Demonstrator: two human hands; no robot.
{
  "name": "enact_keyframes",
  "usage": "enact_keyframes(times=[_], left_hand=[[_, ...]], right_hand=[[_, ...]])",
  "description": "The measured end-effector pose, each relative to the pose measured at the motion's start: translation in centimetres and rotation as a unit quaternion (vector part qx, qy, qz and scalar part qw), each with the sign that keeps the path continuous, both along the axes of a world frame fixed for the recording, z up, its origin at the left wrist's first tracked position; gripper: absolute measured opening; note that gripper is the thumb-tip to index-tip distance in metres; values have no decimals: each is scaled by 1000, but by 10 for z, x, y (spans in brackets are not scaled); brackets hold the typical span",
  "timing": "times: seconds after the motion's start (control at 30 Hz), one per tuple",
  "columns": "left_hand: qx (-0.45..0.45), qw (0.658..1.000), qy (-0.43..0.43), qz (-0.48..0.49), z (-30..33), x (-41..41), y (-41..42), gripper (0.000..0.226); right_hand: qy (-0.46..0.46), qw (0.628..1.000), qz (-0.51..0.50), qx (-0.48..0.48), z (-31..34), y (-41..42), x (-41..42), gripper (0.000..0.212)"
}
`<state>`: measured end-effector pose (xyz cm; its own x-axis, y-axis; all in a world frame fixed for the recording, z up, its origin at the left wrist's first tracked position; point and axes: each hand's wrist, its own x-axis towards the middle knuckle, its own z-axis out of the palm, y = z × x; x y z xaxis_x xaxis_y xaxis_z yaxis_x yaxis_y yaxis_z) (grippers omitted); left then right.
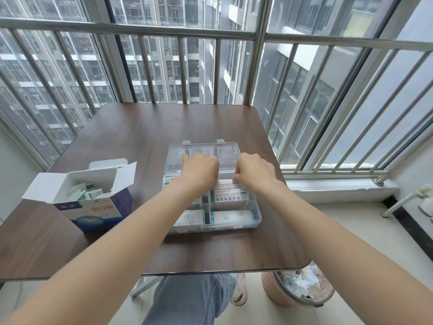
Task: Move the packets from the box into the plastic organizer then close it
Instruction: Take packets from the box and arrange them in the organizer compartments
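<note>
Both hands over far row of clear plastic compartmented organizer (256,216) near table's right edge: left hand (201,171), right hand (254,171) curled, pinching white packet (223,182), long axis left-right. Blue-white cardboard box (93,207) nearer left hand.

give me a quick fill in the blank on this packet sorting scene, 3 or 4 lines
1. The clear organizer has its lid ____.
2. The box stands on the ____ side of the organizer.
3. Packets are left in the box, so the moving step is ____ finished.
4. Both the left hand and the right hand are over the organizer's ____ compartments.

Missing words: open; left; not; far
</note>
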<state>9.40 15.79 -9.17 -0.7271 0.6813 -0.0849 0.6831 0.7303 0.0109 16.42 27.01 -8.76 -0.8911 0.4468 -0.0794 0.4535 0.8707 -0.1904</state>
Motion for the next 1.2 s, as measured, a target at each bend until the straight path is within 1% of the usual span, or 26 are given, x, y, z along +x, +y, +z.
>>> enact_keyframes(times=[0.23, 0.37, 0.43, 0.5, 0.63, 0.7, 0.77, 0.87, 0.9, 0.97, 1.03, 1.1, 1.2], left_hand=[[32, 999, -39, 9, 4, 6, -3, 20], [86, 995, -51, -9, 14, 14, -17, 23], [136, 988, -65, -18, 25, 21, -29, 25], [185, 980, -68, -17, 39, 31, -45, 29], [257, 966, -27, 1, 64, 47, -92, 31], [273, 962, 3, 14, 70, 49, -120, 32], [250, 968, 32, 24, 69, 44, -146, 39], [166, 984, 47, 52, 63, 29, -187, 50], [137, 988, 41, 63, 62, 22, -201, 54], [77, 994, 11, 81, 57, 13, -223, 69], [34, 995, -19, 92, 54, 6, -239, 80], [23, 995, -36, 91, 51, 1, -250, 84], [70, 994, -53, 70, 49, -2, -262, 88]], right_hand=[[18, 999, -31, -38, 7, 0, 1, 8], [55, 994, -48, -83, 17, -4, 11, 15], [83, 989, -32, -115, 24, -10, 19, 16], [116, 983, 5, -140, 34, -21, 28, 22], [206, 962, 58, -172, 55, -58, 38, 27], [232, 953, 91, -171, 62, -82, 39, 28], [228, 949, 136, -171, 66, -107, 37, 31], [201, 946, 201, -158, 63, -147, 29, 39], [190, 946, 214, -154, 60, -160, 24, 42], [166, 949, 226, -144, 54, -176, 15, 43], [140, 957, 220, -125, 48, -188, 7, 42], [140, 960, 199, -137, 43, -197, 3, 39], [177, 950, 163, -199, 40, -203, 5, 34]])
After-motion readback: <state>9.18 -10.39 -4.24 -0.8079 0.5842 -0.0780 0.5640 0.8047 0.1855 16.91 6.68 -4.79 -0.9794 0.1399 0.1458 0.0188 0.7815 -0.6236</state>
